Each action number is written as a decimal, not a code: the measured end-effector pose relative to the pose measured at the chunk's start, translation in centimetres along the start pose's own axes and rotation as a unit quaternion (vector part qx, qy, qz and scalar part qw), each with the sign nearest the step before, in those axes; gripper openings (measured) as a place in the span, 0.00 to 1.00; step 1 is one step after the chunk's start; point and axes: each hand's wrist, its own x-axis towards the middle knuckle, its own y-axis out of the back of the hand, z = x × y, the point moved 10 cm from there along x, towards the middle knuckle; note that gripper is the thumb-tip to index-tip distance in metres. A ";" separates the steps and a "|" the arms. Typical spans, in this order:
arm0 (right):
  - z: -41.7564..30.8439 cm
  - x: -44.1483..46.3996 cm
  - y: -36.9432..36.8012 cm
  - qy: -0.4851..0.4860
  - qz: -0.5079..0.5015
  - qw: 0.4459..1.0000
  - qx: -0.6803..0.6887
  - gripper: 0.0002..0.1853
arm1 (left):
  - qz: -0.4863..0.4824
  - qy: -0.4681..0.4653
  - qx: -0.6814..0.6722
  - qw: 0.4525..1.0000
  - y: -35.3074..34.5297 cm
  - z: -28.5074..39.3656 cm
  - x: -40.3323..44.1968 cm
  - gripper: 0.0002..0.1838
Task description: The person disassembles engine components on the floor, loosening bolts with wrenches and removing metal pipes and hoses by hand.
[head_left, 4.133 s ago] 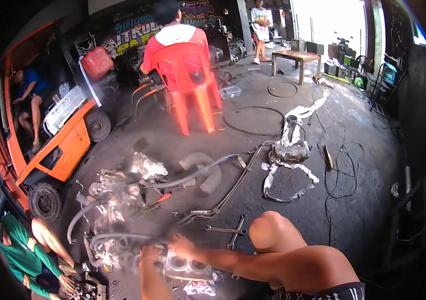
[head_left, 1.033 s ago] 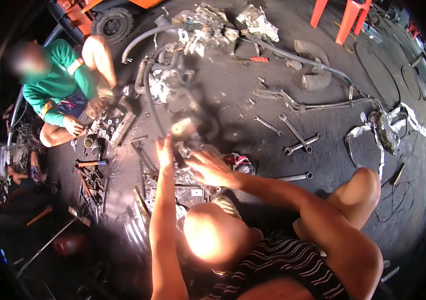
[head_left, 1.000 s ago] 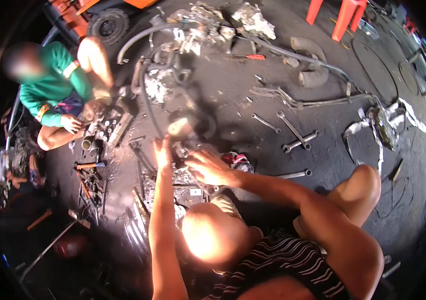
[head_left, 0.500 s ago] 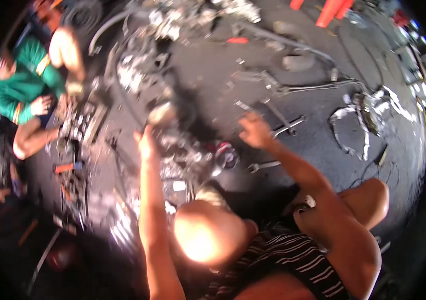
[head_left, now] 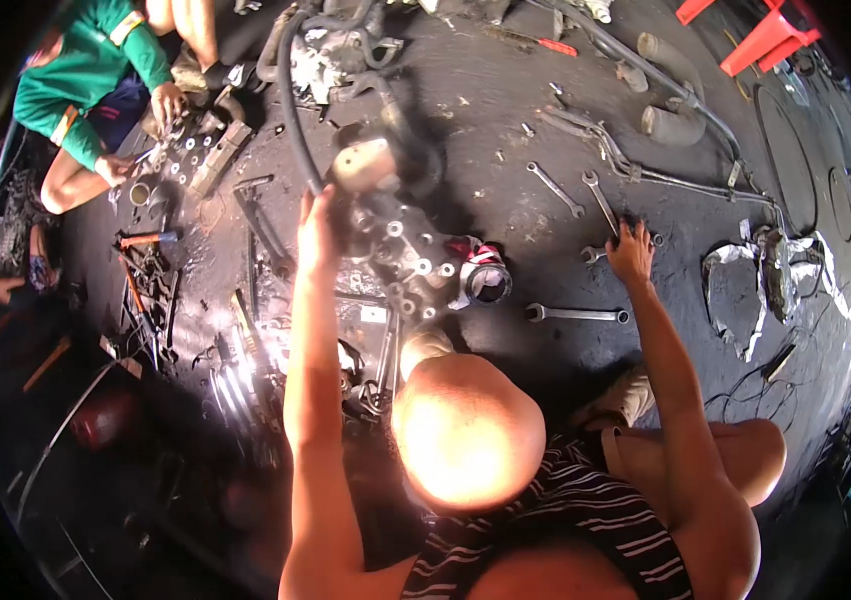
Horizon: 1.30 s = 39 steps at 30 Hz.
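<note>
My left hand [head_left: 316, 240] is at the near left side of a greasy metal engine part [head_left: 386, 225], its fingers stretched out beside the lower end of a black hose [head_left: 298, 110]. Whether it presses on the part is unclear. My right hand [head_left: 632, 252] reaches down over a combination wrench [head_left: 601, 203], fingers apart at its lower end. Another wrench [head_left: 592, 256] lies crosswise under that hand, its middle hidden. Close by on the floor are a double-ended wrench [head_left: 556, 190] and a larger wrench [head_left: 581, 314]. A red-and-white cloth [head_left: 468, 262] surrounds a dark round opening beside the engine part.
A person in a green sleeve [head_left: 86, 60] works on metal parts [head_left: 181, 150] at upper left. Hammers and tools [head_left: 151, 290] lie at left. Metal pipes [head_left: 686, 185], a cylinder [head_left: 674, 125], silver-wrapped wiring [head_left: 776, 270], a red-handled tool [head_left: 556, 46] and a red stool [head_left: 771, 40] are around.
My right hand has moved right and down onto the wrenches. My left hand stays beside the engine part. The view has shifted, and the co-worker's hands are now lower over the metal parts.
</note>
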 end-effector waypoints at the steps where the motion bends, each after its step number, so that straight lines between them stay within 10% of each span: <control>1: 0.1 -0.1 -0.1 -0.005 0.003 1.000 0.000 0.33 | 0.013 0.013 0.014 1.000 0.3 -0.2 -0.9 0.17; 18: -2.1 0.6 1.5 -0.027 0.059 0.997 0.047 0.33 | 0.045 -0.053 0.066 0.995 1.6 -2.5 -2.6 0.29; 24: -13.5 0.4 5.5 0.175 0.095 0.946 0.254 0.25 | 0.081 -0.090 0.078 0.990 -1.1 -1.7 -3.5 0.22; 31: -27.1 -5.7 6.4 0.353 -0.052 0.878 0.319 0.23 | 0.116 -0.017 0.059 0.991 0.4 -2.7 -3.8 0.36; 39: -32.2 -9.9 3.0 0.368 -0.206 0.856 0.300 0.30 | 0.052 -0.009 0.105 0.993 4.6 -2.6 0.6 0.20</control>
